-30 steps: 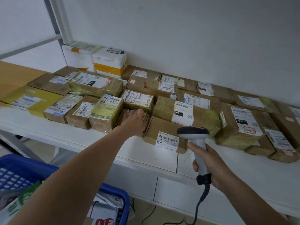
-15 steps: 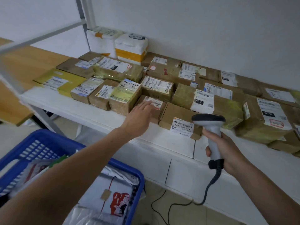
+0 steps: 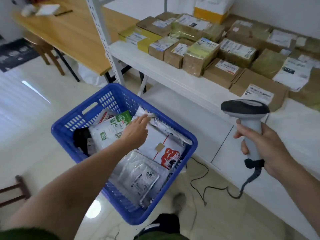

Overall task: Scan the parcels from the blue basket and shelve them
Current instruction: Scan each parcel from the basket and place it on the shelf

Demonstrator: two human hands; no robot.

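Left hand (image 3: 136,132) left the shelf (image 3: 155,66) and now reaches into one blue basket (image 3: 69,117), straight fingers (image 3: 143,118) touching one white bag (image 3: 141,110); right hand (image 3: 259,146) grips one scanner (image 3: 245,108).

Bright even light, glare on the floor (image 3: 93,208), slight motion blur throughout.

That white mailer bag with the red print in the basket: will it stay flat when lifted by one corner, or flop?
Probably floppy: the white mailer bag looks like thin creased plastic, so it should sag from one corner. Its glossy film may slip in the left hand. It lies fairly flat, so it is likely light.
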